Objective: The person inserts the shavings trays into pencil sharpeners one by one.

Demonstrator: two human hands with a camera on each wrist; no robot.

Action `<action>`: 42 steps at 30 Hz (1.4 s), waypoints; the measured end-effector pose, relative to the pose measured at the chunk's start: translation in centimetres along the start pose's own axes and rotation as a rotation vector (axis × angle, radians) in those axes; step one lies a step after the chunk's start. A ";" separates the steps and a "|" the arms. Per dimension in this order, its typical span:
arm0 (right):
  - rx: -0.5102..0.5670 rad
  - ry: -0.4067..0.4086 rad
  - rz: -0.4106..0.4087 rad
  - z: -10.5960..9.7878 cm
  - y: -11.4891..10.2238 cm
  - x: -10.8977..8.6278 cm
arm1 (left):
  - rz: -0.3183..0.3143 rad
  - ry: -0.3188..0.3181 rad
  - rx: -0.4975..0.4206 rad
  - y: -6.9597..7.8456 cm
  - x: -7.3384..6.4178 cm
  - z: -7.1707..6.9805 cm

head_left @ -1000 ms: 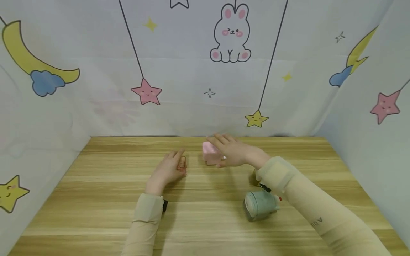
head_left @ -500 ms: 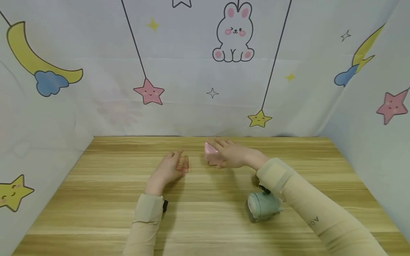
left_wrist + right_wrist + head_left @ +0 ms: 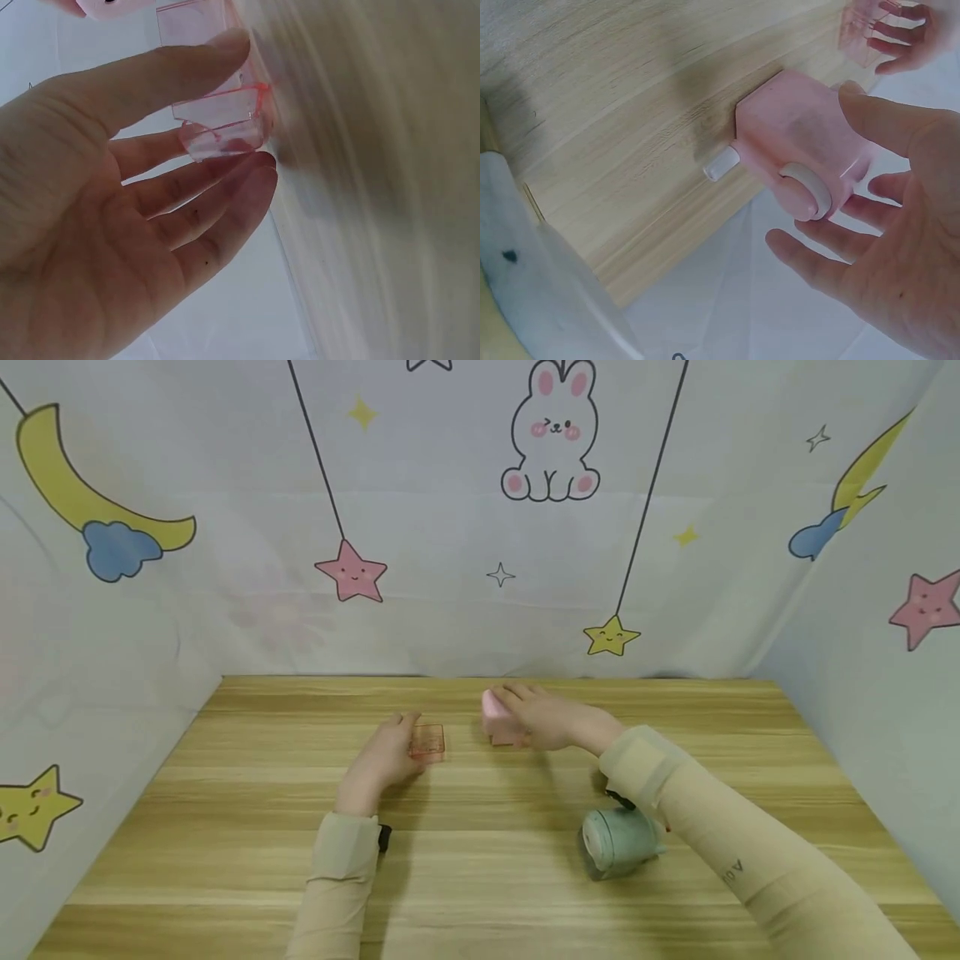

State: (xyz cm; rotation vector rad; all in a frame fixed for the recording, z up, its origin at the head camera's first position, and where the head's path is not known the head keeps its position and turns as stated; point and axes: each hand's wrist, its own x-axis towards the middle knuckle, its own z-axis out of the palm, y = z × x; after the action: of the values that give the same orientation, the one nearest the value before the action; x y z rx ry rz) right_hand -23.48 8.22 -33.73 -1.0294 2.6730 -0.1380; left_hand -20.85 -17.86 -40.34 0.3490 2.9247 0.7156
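Observation:
My left hand (image 3: 377, 758) is at the left edge of a clear pink plastic box (image 3: 429, 741) on the wooden table. In the left wrist view its thumb and lightly bent fingers (image 3: 225, 217) lie to either side of the box (image 3: 221, 112). Further right, my right hand (image 3: 551, 718) holds a small pink boxy toy (image 3: 501, 718) from its right side. The right wrist view shows this toy (image 3: 802, 124) with a white stub and a round knob with a white band. The thumb meets its upper corner and fingers lie along the opposite side.
A mint-green rounded toy (image 3: 618, 842) with a red tip lies under the right forearm. A dark brownish object (image 3: 598, 779) is mostly hidden by the right cuff. A white patterned cloth (image 3: 427, 635) stands along the table's back edge.
The left hand has drawn slightly left, showing more of the clear pink box. The right hand's fingers have come down closer around the pink toy. The head view has shifted a little.

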 end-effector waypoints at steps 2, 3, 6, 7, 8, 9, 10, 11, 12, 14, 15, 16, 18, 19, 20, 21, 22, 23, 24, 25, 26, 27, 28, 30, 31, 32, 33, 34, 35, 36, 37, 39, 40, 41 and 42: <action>-0.016 0.006 -0.008 -0.1 0.0 0.3 | -0.009 -0.006 -0.007 -0.1 -0.1 -0.2; -0.023 0.010 -0.013 -0.1 0.0 0.4 | -0.013 -0.010 -0.010 -0.2 -0.1 -0.3; -0.031 0.013 -0.007 -0.2 -0.1 0.8 | -0.017 -0.017 -0.016 -0.3 -0.3 -0.6; -0.036 0.014 -0.004 -0.2 -0.1 0.9 | -0.014 -0.020 -0.018 -0.3 -0.3 -0.6; -0.037 0.016 -0.003 -0.2 -0.1 1.0 | -0.007 -0.021 -0.018 -0.3 -0.3 -0.6; -0.041 0.017 -0.001 -0.2 -0.1 1.1 | -0.001 -0.022 -0.020 -0.4 -0.3 -0.6; -0.043 0.019 0.000 -0.2 -0.1 1.2 | 0.004 -0.022 -0.021 -0.4 -0.3 -0.7; -0.045 0.025 -0.003 -0.2 -0.1 1.2 | 0.010 -0.020 -0.022 -0.4 -0.3 -0.6; -0.049 0.029 -0.004 -0.2 -0.1 1.3 | 0.015 -0.018 -0.024 -0.4 -0.3 -0.6; -0.048 0.040 -0.009 -0.1 0.0 1.6 | 0.015 -0.010 -0.029 -0.5 -0.2 -0.5; -0.044 0.043 -0.010 0.0 0.0 1.7 | 0.014 -0.007 -0.035 -0.5 -0.2 -0.5; -0.035 0.045 -0.009 0.0 0.0 1.8 | 0.013 -0.003 -0.038 -0.5 -0.2 -0.5; -0.017 0.046 -0.008 0.1 0.2 2.0 | 0.020 0.005 -0.044 -0.5 -0.1 -0.4; -0.007 0.043 -0.003 0.2 0.2 2.2 | 0.025 0.008 -0.045 -0.5 -0.1 -0.3; 0.002 0.039 0.000 0.2 0.3 2.3 | 0.027 0.008 -0.050 -0.5 -0.1 -0.3; 0.011 0.036 0.002 0.2 0.3 2.4 | 0.033 0.011 -0.052 -0.5 -0.1 -0.2; 0.022 0.031 0.007 0.3 0.4 2.5 | 0.034 0.013 -0.055 -0.5 -0.1 -0.2; 0.030 0.028 0.011 0.3 0.4 2.7 | 0.034 0.014 -0.060 -0.5 0.0 -0.1; 0.035 0.023 0.016 0.3 0.5 2.8 | 0.032 0.013 -0.065 -0.4 0.0 -0.1; 0.041 0.015 0.021 0.4 0.5 3.0 | 0.026 0.012 -0.071 -0.4 0.0 -0.1; 0.045 0.011 0.022 0.4 0.5 3.1 | 0.020 0.012 -0.078 -0.4 0.0 -0.1; 0.052 0.005 0.025 0.4 0.6 3.3 | 0.017 0.013 -0.083 -0.4 -0.1 -0.1; 0.061 -0.003 0.031 0.5 0.6 3.3 | 0.012 0.010 -0.089 -0.3 0.0 -0.1; 0.079 -0.012 0.033 0.6 0.8 3.5 | 0.013 0.007 -0.097 -0.2 0.0 0.0; 0.093 -0.017 0.034 0.7 0.8 3.5 | 0.015 0.006 -0.101 -0.2 0.0 0.0; 0.107 -0.020 0.037 0.8 0.9 3.5 | 0.016 0.006 -0.104 -0.2 0.1 0.1; 0.125 -0.023 0.039 0.9 1.0 3.6 | 0.020 0.004 -0.107 -0.1 0.1 0.1; 0.139 -0.024 0.041 0.9 1.1 3.6 | 0.021 0.002 -0.112 -0.1 0.1 0.2; 0.153 -0.021 0.039 1.0 1.1 3.6 | 0.024 0.000 -0.115 -0.1 0.2 0.3; 0.165 -0.017 0.037 1.1 1.2 3.7 | 0.025 -0.004 -0.119 -0.1 0.2 0.3; 0.177 -0.014 0.036 1.2 1.3 3.7 | 0.024 -0.006 -0.124 -0.1 0.3 0.4; 0.198 -0.002 0.031 1.3 1.4 3.9 | 0.023 -0.011 -0.135 -0.1 0.4 0.4; 0.200 0.006 0.026 1.3 1.5 4.0 | 0.022 -0.014 -0.140 -0.1 0.4 0.4; 0.202 0.015 0.021 1.4 1.5 4.1 | 0.024 -0.013 -0.143 -0.1 0.4 0.4; 0.206 0.019 0.022 1.4 1.6 4.2 | 0.030 -0.011 -0.143 -0.2 0.5 0.4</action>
State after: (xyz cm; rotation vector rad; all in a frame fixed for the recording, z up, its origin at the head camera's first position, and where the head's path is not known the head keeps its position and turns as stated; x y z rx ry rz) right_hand -27.05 6.58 -36.30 -0.9382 2.6188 -0.4106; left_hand -21.26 -17.72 -40.79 0.3816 2.8424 0.9179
